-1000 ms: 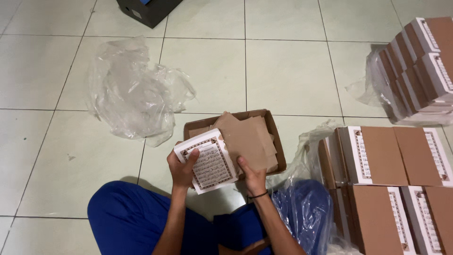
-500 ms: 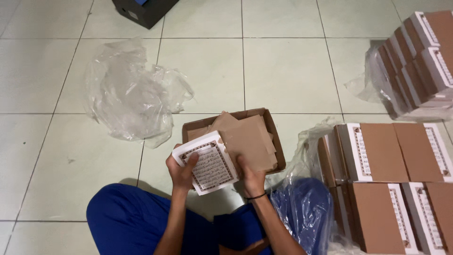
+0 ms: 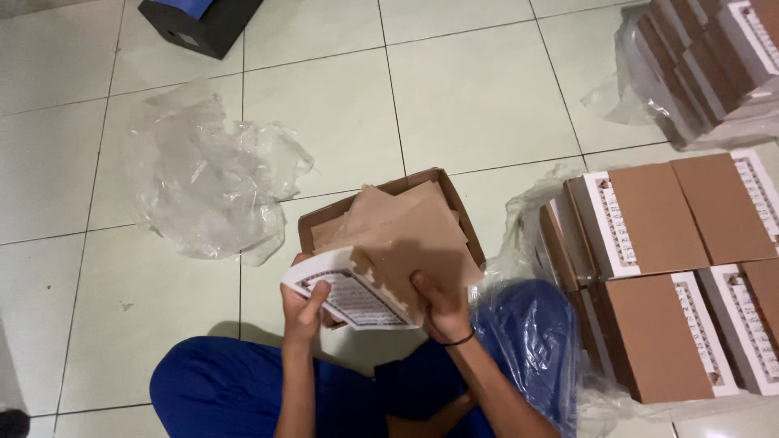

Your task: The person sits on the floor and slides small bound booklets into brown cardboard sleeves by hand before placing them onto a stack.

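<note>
Holding a flat, unfolded brown cardboard box blank with a white patterned printed panel (image 3: 357,294) in both hands above the lap.

Left hand (image 3: 304,312) pinches the white printed end, thumb on top, fingers curled beneath. Right hand (image 3: 442,312) grips the plain brown end, thumb pressed on the upper face, a dark band at the wrist. Blank lies between the hands, long axis slanting from lower left up to the right; both hands touch it, neither one nearer. Just beyond it, partly under its far edge, an open brown cardboard carton of more flat blanks (image 3: 381,212) on the pale tiled floor (image 3: 479,89). Crumpled clear plastic sheet (image 3: 207,178) to the left; stacked brown-and-white boxes (image 3: 665,268) in plastic wrap to the right.
</note>
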